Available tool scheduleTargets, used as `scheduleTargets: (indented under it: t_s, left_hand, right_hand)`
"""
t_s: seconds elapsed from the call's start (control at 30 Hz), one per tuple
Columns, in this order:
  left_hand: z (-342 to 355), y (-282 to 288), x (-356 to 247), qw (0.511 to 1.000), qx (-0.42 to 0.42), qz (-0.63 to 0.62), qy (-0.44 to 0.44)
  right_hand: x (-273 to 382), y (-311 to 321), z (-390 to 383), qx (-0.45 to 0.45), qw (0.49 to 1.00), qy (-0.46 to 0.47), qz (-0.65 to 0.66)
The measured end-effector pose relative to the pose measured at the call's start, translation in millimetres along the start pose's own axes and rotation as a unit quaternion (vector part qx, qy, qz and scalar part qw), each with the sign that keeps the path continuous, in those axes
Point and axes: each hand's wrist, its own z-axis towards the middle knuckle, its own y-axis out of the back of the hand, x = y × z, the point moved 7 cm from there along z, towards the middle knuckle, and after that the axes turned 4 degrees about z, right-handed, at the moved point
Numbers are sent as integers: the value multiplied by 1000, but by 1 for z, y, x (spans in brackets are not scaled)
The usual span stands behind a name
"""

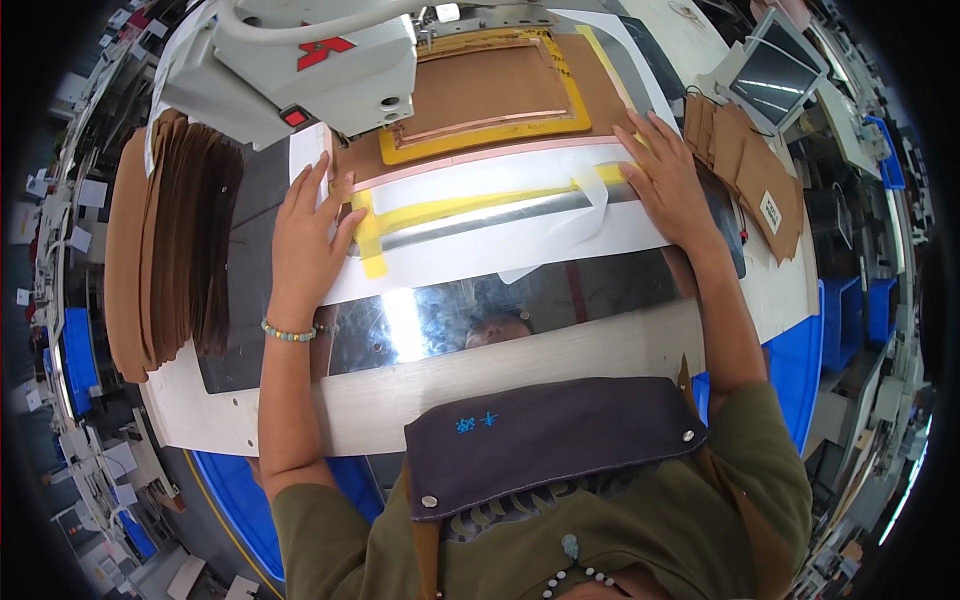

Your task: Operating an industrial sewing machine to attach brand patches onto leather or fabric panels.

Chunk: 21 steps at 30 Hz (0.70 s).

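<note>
My left hand (312, 225) lies with its fingers spread at the left edge of the work, beside a brown panel (610, 90) and a strip of yellow tape (371, 250). On the opposite side, my right hand (668, 185) rests with fingers stretched out at the panel's near right corner, its thumb by the tape's right end. A yellow clamp frame (450, 148) sits on the panel. Along the panel's near edge runs a pinkish strip (480, 155), with a white sheet (460, 255) in front of it. A loose whitish strip (592, 205) curls up from that sheet.
The white head of a sewing machine (290, 80) overhangs the far left. Stacked brown panels (165, 250) stand at left; more brown pieces (745, 165) lie at right near a monitor (778, 75). A shiny metal plate (450, 320) is closest to me, before the pale table edge (370, 410).
</note>
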Motion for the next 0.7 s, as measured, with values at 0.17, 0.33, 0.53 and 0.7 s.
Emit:
scheduleTargets:
  t_s: [0.17, 0.33, 0.53, 0.7]
  left_hand:
    - [7, 3, -7, 999, 2, -29, -23]
    - [4, 0, -5, 998, 21, -39, -39]
    - [2, -2, -5, 997, 46, -61, 2]
    - [6, -11, -5, 996, 48, -68, -23]
  right_hand:
    - [-5, -3, 3, -19, 1000, -12, -3]
    - [-4, -3, 1, -49, 999, 4, 1]
    - [-3, 2, -4, -38, 999, -5, 18]
    - [-11, 12, -9, -62, 998, -25, 21]
